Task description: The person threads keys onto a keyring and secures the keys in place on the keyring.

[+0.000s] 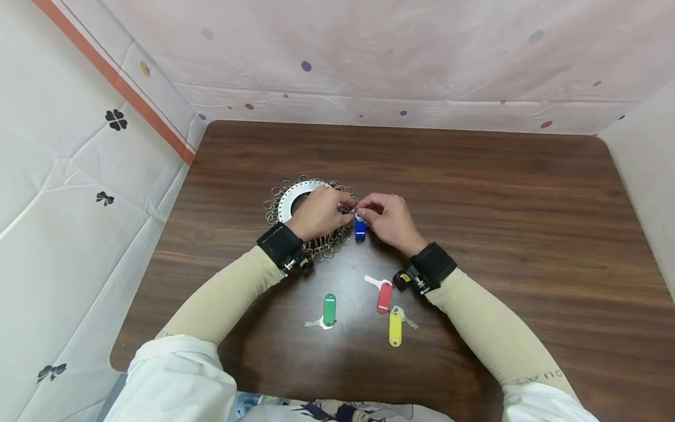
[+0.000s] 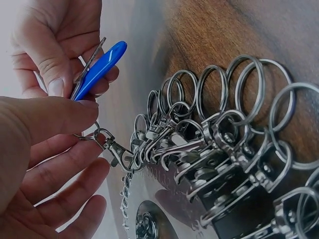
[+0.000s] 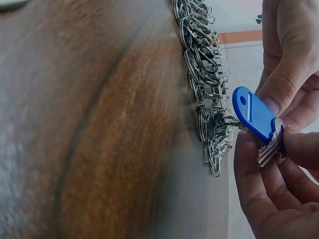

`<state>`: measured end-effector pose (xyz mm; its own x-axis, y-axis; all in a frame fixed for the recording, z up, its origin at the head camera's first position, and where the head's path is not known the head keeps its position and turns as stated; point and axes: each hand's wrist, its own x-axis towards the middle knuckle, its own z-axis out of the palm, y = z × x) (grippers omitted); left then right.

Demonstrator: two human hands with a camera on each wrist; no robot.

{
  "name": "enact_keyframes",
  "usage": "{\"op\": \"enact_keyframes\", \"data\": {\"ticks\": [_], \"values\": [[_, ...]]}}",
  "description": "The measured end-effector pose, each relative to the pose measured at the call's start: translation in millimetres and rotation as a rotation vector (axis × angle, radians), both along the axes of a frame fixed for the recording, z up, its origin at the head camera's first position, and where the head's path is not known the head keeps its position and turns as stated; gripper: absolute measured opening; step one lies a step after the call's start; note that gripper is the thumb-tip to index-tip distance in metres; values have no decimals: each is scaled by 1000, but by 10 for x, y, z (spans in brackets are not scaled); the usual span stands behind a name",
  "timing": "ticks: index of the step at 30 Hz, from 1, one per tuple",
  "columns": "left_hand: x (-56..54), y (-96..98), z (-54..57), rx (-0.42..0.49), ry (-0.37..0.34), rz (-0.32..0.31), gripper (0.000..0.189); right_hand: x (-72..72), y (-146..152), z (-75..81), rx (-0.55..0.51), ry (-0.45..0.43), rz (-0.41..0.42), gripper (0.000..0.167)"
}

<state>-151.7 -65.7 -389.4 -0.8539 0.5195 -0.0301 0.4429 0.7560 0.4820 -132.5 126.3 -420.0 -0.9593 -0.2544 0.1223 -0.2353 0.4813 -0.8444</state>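
One bare left hand point(image 1: 319, 212), at the centre of the frame, pinches a thin silver metal ring point(image 2: 83, 137); beside it the right hand point(image 1: 391, 220) grips a silver metal key point(image 3: 270, 148) and flat blue plastic tag point(image 1: 360, 229). Left of centre, a silvery ring-shaped plate point(image 1: 286, 205) fringed with metal clasps lies on the brown wooden bench point(image 1: 501, 205). Green point(image 1: 329, 309), red point(image 1: 384, 298) and yellow plastic tags point(image 1: 395, 328) lie lower.

- Is your blue tag point(image 3: 252, 113) plastic?
- It looks it: smooth and glossy. Against it, your key point(image 3: 269, 151) is shiny metal.
- And beside the tag?
- Your clasps point(image 2: 228, 137), bright polished metal. Under the tag runs a satin, wood-grained table point(image 1: 501, 234); nearer you than the tag, your tan sleeves point(image 1: 227, 299) are matt cloth.
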Motion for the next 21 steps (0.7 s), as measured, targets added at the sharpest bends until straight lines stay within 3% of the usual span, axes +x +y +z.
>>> {"op": "enact_keyframes", "data": {"ticks": [21], "values": [[-26,-14,13,0,-32,-8,29,-9,15,10,37,52,47,10]]}}
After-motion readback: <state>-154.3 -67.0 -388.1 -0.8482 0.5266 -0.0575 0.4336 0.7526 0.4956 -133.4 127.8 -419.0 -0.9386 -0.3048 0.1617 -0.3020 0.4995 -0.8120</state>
